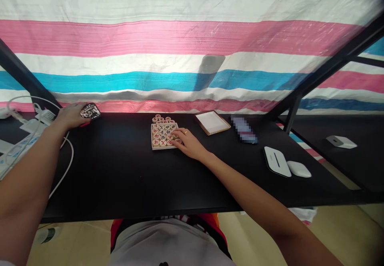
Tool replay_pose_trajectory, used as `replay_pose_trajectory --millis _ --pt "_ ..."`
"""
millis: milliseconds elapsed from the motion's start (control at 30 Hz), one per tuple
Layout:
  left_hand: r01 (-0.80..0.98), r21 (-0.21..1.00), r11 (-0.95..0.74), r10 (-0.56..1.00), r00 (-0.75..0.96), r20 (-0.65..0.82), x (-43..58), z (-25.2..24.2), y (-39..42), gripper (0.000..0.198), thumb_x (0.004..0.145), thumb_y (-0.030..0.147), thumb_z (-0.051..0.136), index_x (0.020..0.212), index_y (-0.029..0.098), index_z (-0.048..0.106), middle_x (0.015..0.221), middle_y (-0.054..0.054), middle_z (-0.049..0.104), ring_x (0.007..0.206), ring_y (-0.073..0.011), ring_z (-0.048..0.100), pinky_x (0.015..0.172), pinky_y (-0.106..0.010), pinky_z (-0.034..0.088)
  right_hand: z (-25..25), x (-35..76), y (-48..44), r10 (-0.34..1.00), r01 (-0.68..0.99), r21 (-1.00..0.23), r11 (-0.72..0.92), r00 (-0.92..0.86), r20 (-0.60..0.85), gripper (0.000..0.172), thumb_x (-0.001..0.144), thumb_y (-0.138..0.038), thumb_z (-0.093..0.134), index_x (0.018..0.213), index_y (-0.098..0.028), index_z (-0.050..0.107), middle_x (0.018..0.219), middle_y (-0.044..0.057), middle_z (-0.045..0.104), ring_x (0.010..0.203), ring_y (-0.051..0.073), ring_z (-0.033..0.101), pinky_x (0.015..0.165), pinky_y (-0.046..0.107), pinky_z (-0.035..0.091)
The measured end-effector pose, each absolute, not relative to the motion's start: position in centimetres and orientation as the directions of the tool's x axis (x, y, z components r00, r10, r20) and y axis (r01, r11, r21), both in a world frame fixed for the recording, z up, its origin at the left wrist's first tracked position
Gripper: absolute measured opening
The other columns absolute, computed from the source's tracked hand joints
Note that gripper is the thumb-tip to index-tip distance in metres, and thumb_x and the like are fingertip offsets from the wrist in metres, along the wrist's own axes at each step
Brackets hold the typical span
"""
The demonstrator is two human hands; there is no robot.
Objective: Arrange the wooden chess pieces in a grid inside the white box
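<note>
A shallow white box (165,147) of round Chinese chess pieces (163,137) with red and black characters lies on the black table. My right hand (188,143) reaches over its right side. Thumb and fingers are apart, with the fingertips resting on the pieces there; part of the box is hidden under them. A small pile of loose pieces (162,119) sits just behind the box. Far to the left, my left hand (71,118) is closed around a small dark case with a black-and-white pattern (91,111); a bit of red shows beneath it.
An open box lid (213,122) lies right of the pieces, then a blurred-out phone (244,130), a white flat device (277,161) and a white rounded case (299,169). White cables and a power strip (21,152) crowd the left. Striped sheeting (180,38) hangs behind.
</note>
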State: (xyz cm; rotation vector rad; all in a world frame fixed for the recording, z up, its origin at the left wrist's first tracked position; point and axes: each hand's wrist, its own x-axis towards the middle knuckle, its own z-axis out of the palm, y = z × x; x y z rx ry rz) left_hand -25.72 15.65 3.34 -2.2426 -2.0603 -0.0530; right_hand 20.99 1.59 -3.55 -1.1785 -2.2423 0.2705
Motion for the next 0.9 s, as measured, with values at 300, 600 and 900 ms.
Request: replay_pose_trajectory --millis 300,600,900 --pt "0.969 -0.232 -0.083 0.992 0.101 0.069 -25.69 3.34 15.56 0.079 0.077 0.042 0.060 0.142 0.011 0.028 0.138 -0.018 0.045 0.120 -0.0340 0.046 0.093 -0.039 0.037 -3.69 21.02 1.70 0.800 0.689 -0.419 0.592 -0.440 0.408 0.032 0.091 -0.037 0.048 0.120 -0.023 0.054 0.118 0.010 0.055 0.110 0.023 0.050 0.095 0.040 0.044" --pt "0.965 -0.248 -0.087 0.992 0.107 0.069 -25.81 3.20 15.71 0.075 0.080 0.043 0.056 0.142 0.011 0.030 0.137 -0.018 0.045 0.121 -0.0346 0.045 0.093 -0.039 0.038 -3.74 21.06 1.73 0.799 0.692 -0.413 0.592 -0.437 0.412 0.032 0.091 -0.037 0.048 0.119 -0.021 0.054 0.118 0.010 0.055 0.109 0.023 0.050 0.096 0.039 0.044" --pt "0.970 -0.233 -0.063 0.991 0.090 0.104 -25.44 3.07 15.52 0.075 0.077 0.044 0.058 0.140 0.012 0.033 0.135 -0.018 0.046 0.120 -0.0346 0.045 0.094 -0.041 0.037 -3.80 21.05 1.73 0.801 0.695 -0.412 0.589 -0.434 0.413 0.033 0.092 -0.038 0.047 0.120 -0.022 0.054 0.119 0.009 0.055 0.109 0.024 0.050 0.095 0.039 0.044"
